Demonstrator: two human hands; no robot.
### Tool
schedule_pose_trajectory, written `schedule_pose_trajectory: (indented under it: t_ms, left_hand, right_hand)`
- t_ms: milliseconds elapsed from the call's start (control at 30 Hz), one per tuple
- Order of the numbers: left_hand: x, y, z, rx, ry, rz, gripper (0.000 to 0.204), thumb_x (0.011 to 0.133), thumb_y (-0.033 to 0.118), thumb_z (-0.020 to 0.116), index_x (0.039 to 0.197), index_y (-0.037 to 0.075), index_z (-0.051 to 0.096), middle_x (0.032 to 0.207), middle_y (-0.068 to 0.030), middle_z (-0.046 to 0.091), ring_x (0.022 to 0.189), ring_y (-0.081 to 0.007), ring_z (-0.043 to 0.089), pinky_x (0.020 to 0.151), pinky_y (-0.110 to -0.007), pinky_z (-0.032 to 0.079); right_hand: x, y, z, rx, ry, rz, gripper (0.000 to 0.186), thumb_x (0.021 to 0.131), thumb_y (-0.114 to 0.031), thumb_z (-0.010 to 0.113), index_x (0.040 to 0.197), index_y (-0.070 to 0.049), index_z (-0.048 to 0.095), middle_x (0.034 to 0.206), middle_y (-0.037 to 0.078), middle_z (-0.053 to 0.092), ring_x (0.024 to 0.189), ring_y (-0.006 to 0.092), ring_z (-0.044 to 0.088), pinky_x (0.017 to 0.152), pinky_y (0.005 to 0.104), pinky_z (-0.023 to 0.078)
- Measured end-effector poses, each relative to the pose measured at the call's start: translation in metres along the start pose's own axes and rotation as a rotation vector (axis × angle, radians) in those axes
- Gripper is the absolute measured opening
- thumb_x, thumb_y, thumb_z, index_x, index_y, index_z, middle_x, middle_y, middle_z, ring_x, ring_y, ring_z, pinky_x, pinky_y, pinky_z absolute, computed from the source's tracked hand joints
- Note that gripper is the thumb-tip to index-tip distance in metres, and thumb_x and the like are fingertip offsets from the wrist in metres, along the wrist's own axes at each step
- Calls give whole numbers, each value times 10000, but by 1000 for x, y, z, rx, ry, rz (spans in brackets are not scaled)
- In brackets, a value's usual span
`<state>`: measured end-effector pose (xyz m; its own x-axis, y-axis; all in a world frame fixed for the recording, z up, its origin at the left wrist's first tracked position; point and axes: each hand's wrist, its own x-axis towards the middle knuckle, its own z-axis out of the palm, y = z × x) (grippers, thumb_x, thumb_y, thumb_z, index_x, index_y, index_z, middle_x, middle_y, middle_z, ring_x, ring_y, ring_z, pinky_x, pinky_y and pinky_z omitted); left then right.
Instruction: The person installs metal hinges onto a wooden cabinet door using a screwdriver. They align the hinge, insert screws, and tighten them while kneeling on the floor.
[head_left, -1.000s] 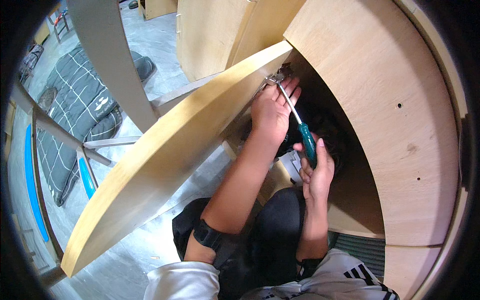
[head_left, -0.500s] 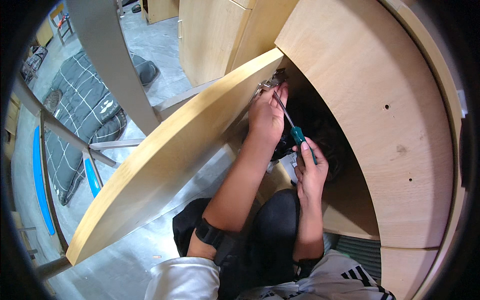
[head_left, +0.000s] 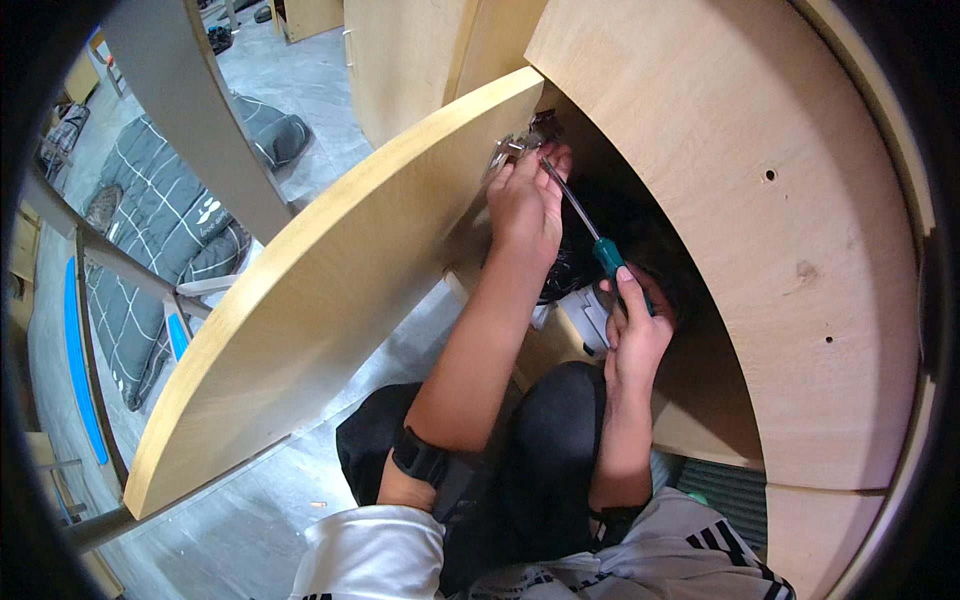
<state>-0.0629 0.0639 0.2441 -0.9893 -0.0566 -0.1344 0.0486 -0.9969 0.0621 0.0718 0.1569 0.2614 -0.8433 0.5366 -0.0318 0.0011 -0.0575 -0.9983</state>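
A green-handled screwdriver (head_left: 606, 254) is held in my right hand (head_left: 642, 335), fingers wrapped round its handle and thumb along it. Its thin metal shaft slants up and left to a metal hinge (head_left: 512, 148) near the top of the open wooden door (head_left: 330, 300). My left hand (head_left: 525, 208) is raised against the hinge, fingers bent and closed around the screwdriver's tip. Whatever those fingers pinch is hidden. Beyond the hinge, the dark cabinet inside holds a black plastic bag (head_left: 570, 272) and a pale boxy item (head_left: 590, 318).
The pale wooden cabinet front (head_left: 720, 150) curves along the right, with small holes in it. Left of the door stand grey metal frame bars (head_left: 185, 100) and a dark checked cushion (head_left: 150, 240) on the grey floor (head_left: 230, 530). My black-clothed knee (head_left: 560, 430) is close below the opening.
My right hand and the screwdriver handle have shifted slightly right and down. The left hand stays at the hinge. The whole view has shifted a little.
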Motion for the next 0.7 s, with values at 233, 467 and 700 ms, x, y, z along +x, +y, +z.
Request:
schedule_pose_trajectory:
  t_ms: [233, 467, 700]
  left_hand:
    - [-2, -4, 2, -6, 16, 38, 191, 964, 24, 445, 1131, -67, 458, 1050, -178, 568, 955, -275, 607, 887, -388, 526]
    - [0, -5, -2, 77, 25, 60, 171, 951, -1, 440, 1085, -99, 482, 1053, -209, 580, 960, -285, 615, 880, -390, 524]
    - [0, -6, -5, 88, -18, 94, 165, 943, 4, 460, 1073, -90, 499, 1034, -198, 599, 934, -290, 625, 833, -372, 531]
  right_hand:
    - [0, 3, -1, 51, -28, 9, 229, 873, -142, 638, 1031, 21, 611, 795, 116, 661, 411, 0, 296, 373, 167, 221]
    - [2, 5, -1, 62, -21, 2, 231, 873, -144, 639, 1040, 14, 611, 799, 116, 660, 410, 0, 293, 374, 168, 225]
    - [1, 4, -2, 64, -15, 3, 217, 874, -145, 637, 1026, 9, 620, 804, 111, 660, 412, 0, 291, 374, 168, 229]
